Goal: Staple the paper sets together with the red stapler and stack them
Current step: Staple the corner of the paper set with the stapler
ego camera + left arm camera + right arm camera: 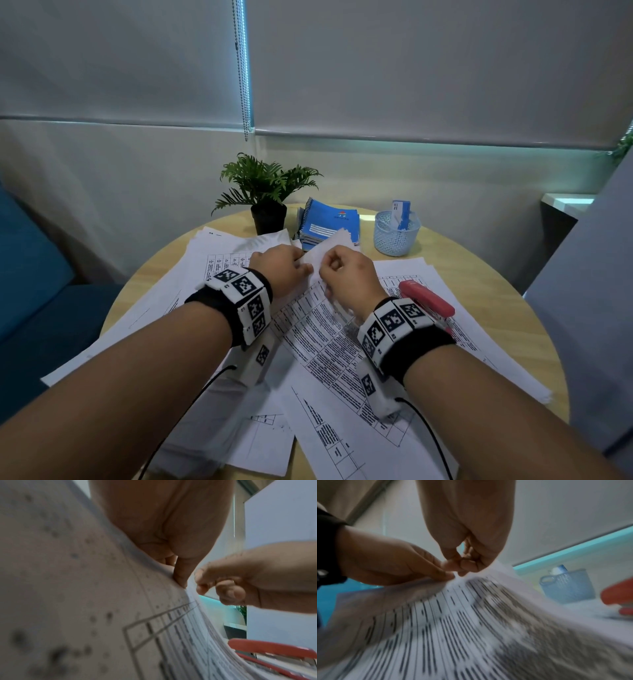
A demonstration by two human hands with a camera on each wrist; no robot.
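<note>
A printed paper set (329, 329) lies slanted on the round table, its far corner lifted between my two hands. My left hand (294, 267) pinches that corner from the left, thumb on the top sheet (180, 577). My right hand (334, 270) has its fingers curled and pinches the same corner's edge (462, 563). In the right wrist view the left hand (419, 568) meets it over the printed sheets (453, 628). The red stapler (426, 299) lies unheld on the papers just right of my right wrist, also in the wrist views (271, 649) (619, 595).
More loose printed sheets (212, 260) cover most of the wooden table (479, 274). At the back stand a potted plant (267, 192), a pile of blue notebooks (330, 222) and a pale blue basket (395, 233). A blue seat (30, 281) is at the left.
</note>
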